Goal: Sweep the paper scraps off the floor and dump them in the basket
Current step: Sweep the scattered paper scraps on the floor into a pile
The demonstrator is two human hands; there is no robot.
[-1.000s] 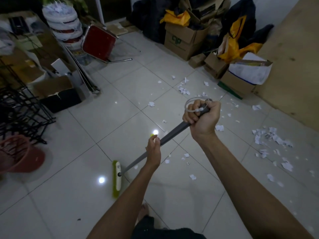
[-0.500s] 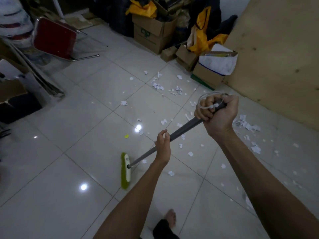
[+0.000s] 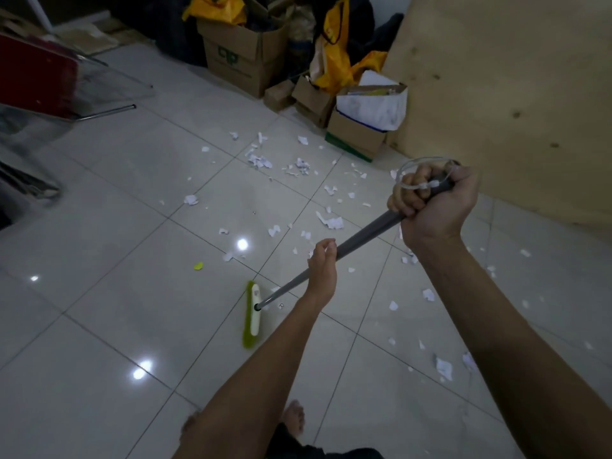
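The right hand grips tight around the top end of the grey broom stick. The left hand holds the stick lower down, well apart from the right. The green brush end sits on the floor just left of the left hand, and the white paper scraps lie mostly farther off and to the right. The floor is shiny white tile, with brown boxes and yellow bags at the far side, a big wooden board on the right, and a red chair at the far left.
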